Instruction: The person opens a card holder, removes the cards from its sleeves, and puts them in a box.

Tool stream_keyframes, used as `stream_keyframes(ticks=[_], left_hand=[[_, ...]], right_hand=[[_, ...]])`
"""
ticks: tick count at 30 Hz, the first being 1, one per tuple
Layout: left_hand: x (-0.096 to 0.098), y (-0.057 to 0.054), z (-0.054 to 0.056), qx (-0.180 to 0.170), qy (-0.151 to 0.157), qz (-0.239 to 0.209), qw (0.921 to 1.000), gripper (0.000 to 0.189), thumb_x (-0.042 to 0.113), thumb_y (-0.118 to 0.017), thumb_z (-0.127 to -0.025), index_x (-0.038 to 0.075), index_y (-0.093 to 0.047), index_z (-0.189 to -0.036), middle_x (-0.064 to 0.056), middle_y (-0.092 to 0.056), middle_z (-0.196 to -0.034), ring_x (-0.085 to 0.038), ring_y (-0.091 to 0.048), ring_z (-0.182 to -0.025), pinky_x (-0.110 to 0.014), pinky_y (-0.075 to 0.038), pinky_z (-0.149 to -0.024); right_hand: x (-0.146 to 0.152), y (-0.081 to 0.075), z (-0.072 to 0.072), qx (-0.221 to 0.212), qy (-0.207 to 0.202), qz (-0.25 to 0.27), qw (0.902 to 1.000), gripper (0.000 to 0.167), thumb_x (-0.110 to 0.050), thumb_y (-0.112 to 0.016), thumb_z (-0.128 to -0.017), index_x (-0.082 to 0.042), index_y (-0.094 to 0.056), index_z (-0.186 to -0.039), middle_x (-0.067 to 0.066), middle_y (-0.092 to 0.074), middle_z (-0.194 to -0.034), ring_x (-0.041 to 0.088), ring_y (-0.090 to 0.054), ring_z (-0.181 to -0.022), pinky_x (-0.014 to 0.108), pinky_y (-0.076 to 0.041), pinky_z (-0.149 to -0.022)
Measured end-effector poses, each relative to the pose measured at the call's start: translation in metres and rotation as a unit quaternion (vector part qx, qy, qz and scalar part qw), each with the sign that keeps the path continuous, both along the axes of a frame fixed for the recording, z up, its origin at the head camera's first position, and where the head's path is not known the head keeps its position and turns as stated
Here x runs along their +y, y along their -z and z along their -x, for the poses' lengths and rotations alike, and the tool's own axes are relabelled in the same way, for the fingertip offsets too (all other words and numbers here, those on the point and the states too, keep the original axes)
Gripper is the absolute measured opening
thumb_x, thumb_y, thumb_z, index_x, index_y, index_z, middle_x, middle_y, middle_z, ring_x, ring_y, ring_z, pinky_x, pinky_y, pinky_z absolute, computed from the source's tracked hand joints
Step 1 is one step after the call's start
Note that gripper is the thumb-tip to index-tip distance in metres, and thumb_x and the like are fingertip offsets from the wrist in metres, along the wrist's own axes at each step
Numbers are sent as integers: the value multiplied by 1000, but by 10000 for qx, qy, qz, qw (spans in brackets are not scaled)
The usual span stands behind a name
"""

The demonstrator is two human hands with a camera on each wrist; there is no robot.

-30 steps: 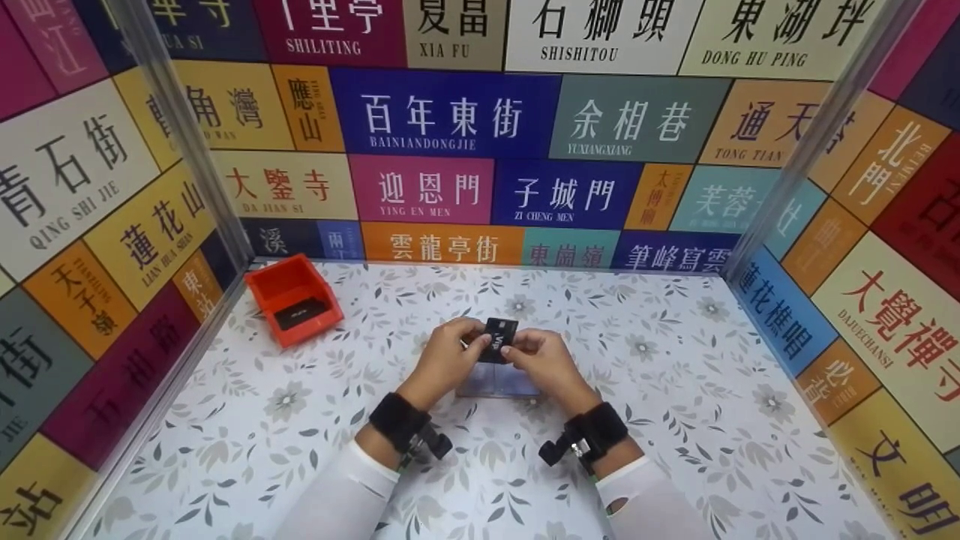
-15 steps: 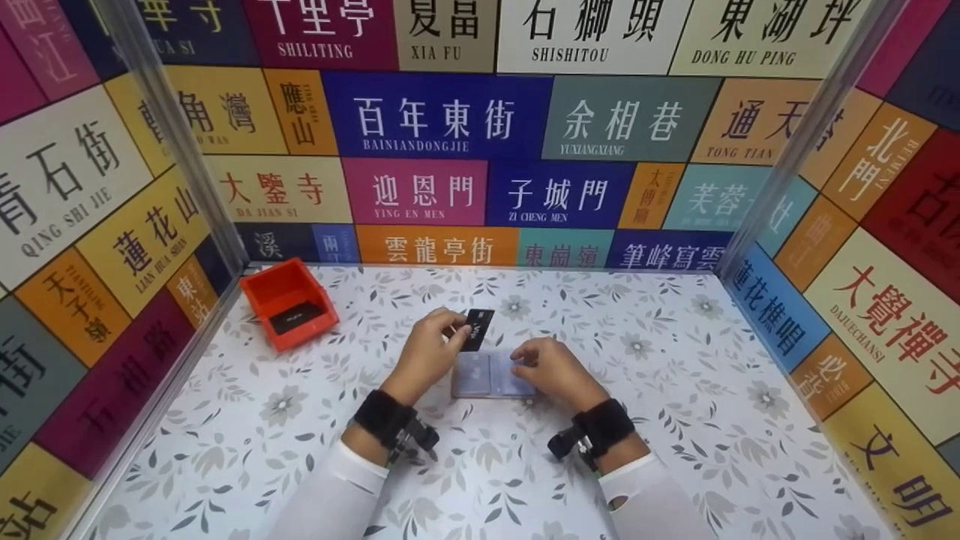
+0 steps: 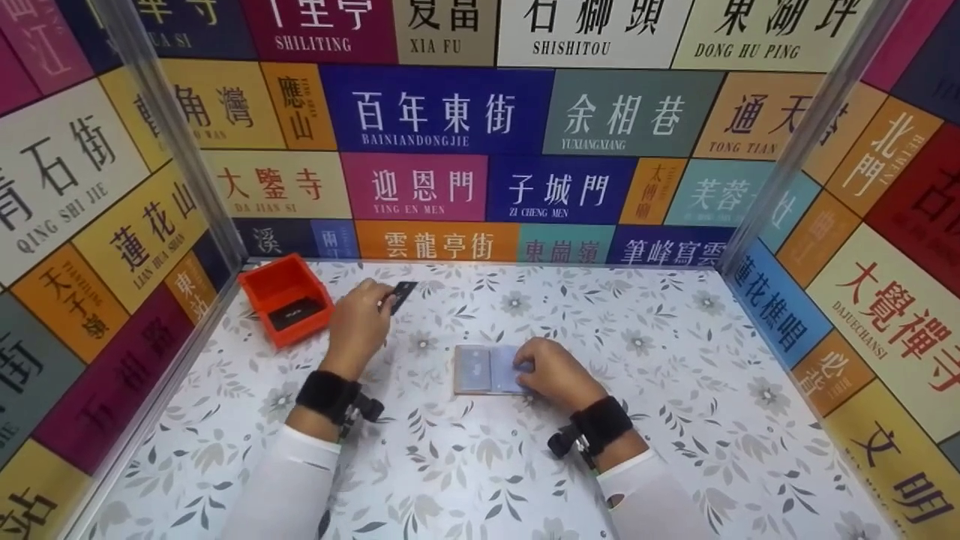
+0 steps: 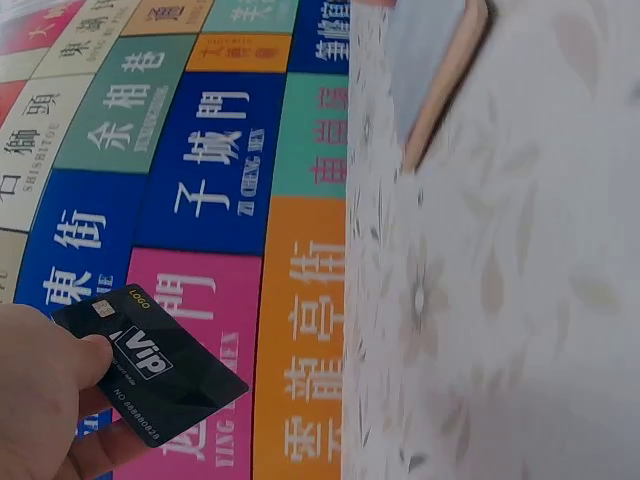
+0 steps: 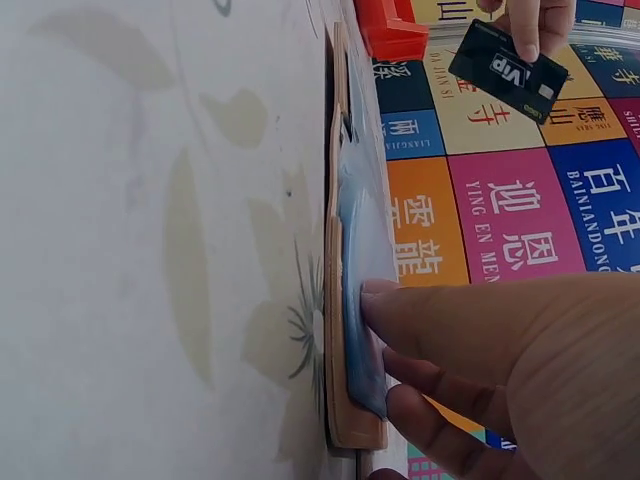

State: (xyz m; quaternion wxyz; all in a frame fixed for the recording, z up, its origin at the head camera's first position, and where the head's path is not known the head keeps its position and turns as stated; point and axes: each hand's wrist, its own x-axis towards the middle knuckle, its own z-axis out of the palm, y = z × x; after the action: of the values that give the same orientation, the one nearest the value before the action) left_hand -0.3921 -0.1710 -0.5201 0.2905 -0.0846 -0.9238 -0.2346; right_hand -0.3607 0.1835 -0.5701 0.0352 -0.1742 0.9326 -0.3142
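My left hand [image 3: 360,319] pinches a black VIP card [image 4: 150,365] between thumb and fingers, raised above the table just right of the red box [image 3: 319,330]. In the left wrist view the card's printed face shows, with the thumb near its chip. A small card holder [image 3: 472,370] with a tan cover and clear bluish sleeves lies spread on the table. At its right side is my right hand [image 3: 559,375], fingers curled. In the right wrist view the thumb [image 5: 420,325] and fingers grip the edge of the holder's sleeves.
The red box holds a black card [image 3: 296,313] lying inside, near the back left of the table. Sign-covered panels [image 3: 442,112] stand behind and on both sides of the floral-patterned table [image 3: 465,480].
My left hand first drew the black card away from my right hand, then carried it left toward the red box. My right hand let go of the card and moved to the card holder's right side.
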Motion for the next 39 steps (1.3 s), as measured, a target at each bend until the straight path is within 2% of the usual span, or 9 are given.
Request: stream_keyframes(ticks=[6,10,14,21,27,31,35,39], left_hand=[[-56,-16,7,517,-621,789,9936,13,9,-65,-90,8,-76,-99,-11,-67,-86,-36,-65,-80,-48,-45,-66],[-85,-23,4,470,-1019,1192,9865,18,2,-58,-86,6,-75,-93,-15,-65,-87,-41,-62,-82,-52,-41,-63],[-107,-21,3,276,-1410,1357,9803,23,0,-54,-87,6,-75,-92,-16,-65,-90,-43,-62,-86,-57,-41,-70],[-119,-9,5,-150,-1618,1643,9729,26,-2,-51,-88,4,-76,-93,-21,-66,-95,-46,-59,-93,-68,-39,-93],[-119,4,6,-741,-1700,1889,9643,23,0,-54,-88,2,-75,-97,-23,-65,-99,-46,-58,-95,-67,-42,-87],[-119,11,10,-1138,-1717,1995,9580,22,-1,-57,-87,1,-73,-102,-24,-65,-104,-46,-59,-98,-68,-42,-89],[-121,17,15,-1420,-1614,2015,9556,22,1,-56,-87,1,-73,-102,-25,-65,-104,-47,-59,-98,-69,-39,-88],[-122,23,19,-1542,-1582,2000,9546,22,4,-54,-89,2,-73,-100,-25,-66,-102,-46,-60,-95,-71,-38,-89]], right_hand=[[2,0,2,92,-133,16,9999,21,-12,-82,-79,-12,-75,-99,3,-68,-107,19,-62,-100,39,-51,-95],[2,2,4,151,-215,85,9996,21,-10,-82,-78,-10,-75,-98,4,-69,-106,19,-62,-100,40,-51,-95],[1,2,4,165,-243,118,9995,20,-10,-82,-78,-10,-75,-97,5,-69,-105,20,-62,-100,40,-51,-96],[4,2,3,104,-119,77,9998,20,-11,-83,-78,-12,-75,-97,2,-68,-106,20,-63,-103,40,-51,-97],[3,5,3,154,-162,105,9997,20,-12,-83,-78,-13,-75,-96,1,-68,-104,18,-62,-100,40,-51,-96],[3,6,3,104,-140,168,9997,20,-12,-83,-78,-13,-74,-96,0,-67,-104,17,-61,-98,39,-51,-95],[3,7,3,151,-105,178,9997,19,-12,-84,-78,-14,-74,-94,-1,-66,-102,16,-60,-96,38,-51,-93],[3,6,3,191,-134,206,9995,19,-12,-84,-77,-13,-73,-92,1,-66,-102,17,-60,-95,39,-51,-91]])
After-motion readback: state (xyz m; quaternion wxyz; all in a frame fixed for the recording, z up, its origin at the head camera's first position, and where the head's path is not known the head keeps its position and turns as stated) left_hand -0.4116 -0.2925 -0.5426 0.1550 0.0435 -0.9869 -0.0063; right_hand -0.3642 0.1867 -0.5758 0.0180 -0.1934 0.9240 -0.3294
